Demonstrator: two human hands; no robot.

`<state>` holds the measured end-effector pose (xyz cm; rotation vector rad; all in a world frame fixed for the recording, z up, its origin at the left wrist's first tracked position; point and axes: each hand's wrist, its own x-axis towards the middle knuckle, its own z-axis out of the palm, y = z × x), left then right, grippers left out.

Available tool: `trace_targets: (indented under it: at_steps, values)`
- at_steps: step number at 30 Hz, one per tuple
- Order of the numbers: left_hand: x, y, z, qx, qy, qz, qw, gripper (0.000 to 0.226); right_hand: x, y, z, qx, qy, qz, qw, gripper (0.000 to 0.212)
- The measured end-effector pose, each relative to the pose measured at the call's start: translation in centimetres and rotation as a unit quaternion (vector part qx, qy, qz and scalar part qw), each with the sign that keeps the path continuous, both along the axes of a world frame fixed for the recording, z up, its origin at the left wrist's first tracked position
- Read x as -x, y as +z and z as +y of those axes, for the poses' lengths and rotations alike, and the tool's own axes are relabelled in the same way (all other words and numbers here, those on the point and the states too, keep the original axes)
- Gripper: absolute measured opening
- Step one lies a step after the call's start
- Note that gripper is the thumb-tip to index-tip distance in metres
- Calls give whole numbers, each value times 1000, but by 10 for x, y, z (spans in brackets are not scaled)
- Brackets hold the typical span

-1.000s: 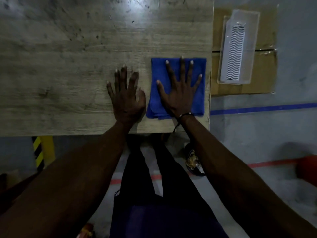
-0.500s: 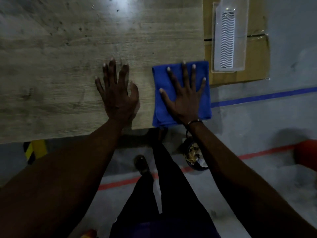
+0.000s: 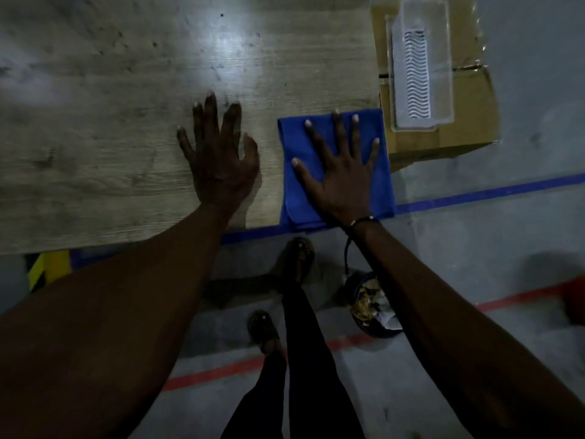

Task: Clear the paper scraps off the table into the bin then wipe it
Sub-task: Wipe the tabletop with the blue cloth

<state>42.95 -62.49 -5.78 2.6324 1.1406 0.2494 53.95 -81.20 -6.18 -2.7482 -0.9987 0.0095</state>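
Blue cloth (image 3: 335, 172) lies at the table's (image 3: 95, 137) near right corner, overhanging the edges, under the flat, spread right hand (image 3: 340, 182). Left hand (image 3: 221, 163) rests open on the table beside the cloth, holding nothing. Soft, light and folded, it likely bunches, so palm pressure at its centre suits wiping.

Blue cloth (image 3: 376, 172), grey-brown wood-grain table (image 3: 126, 90), brown cardboard box (image 3: 468, 122), yellow-black striped post (image 3: 47, 269)

Dim, shadowy view, overhead glare on the table (image 3: 231, 49), soft blur, warped edges
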Motion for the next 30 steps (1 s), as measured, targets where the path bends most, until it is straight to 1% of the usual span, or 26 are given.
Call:
trace_targets:
  at_steps: [2, 5, 7, 9, 11, 13, 15, 18, 22, 26, 30]
  values:
    - [1, -1, 0, 2, 2, -14, 1000, 64, -23, -3, 20, -5, -8, -1, 1000, 74]
    - [2, -2, 0, 8, 2, -29, 1000, 65, -61, -1, 58, -9, -24, 23, 999, 76]
    - [3, -2, 0, 13, 0, -35, 999, 65, -69, 0, 70, -10, -34, 32, 999, 77]
    - [4, -3, 0, 10, 2, -42, 999, 65, -50, -1, 68, -13, -28, 22, 999, 77]
    - [4, -4, -1, 3, 4, -45, 999, 64, -16, -2, 50, -16, 9, 0, 1000, 76]
    - [3, -3, 0, 3, 4, -35, 999, 64, 8, -4, 31, -20, 37, 12, 999, 75]
    - [4, -2, 1, 6, 4, -29, 1000, 63, 7, -5, 26, -28, 38, 26, 999, 75]
    - [4, -3, 1, 16, 4, -40, 999, 63, -27, -4, 46, -30, 15, 29, 999, 75]
    - [4, -5, 2, 25, 2, -57, 998, 65, -73, 1, 87, -19, -11, 66, 998, 76]
    - [-2, -8, 14, 24, -21, -18, 999, 71, -103, 1, 115, -15, -12, 62, 998, 78]
    - [-49, -5, 70, 41, -21, 0, 999, 68, -130, 0, 136, -13, -16, 69, 997, 78]
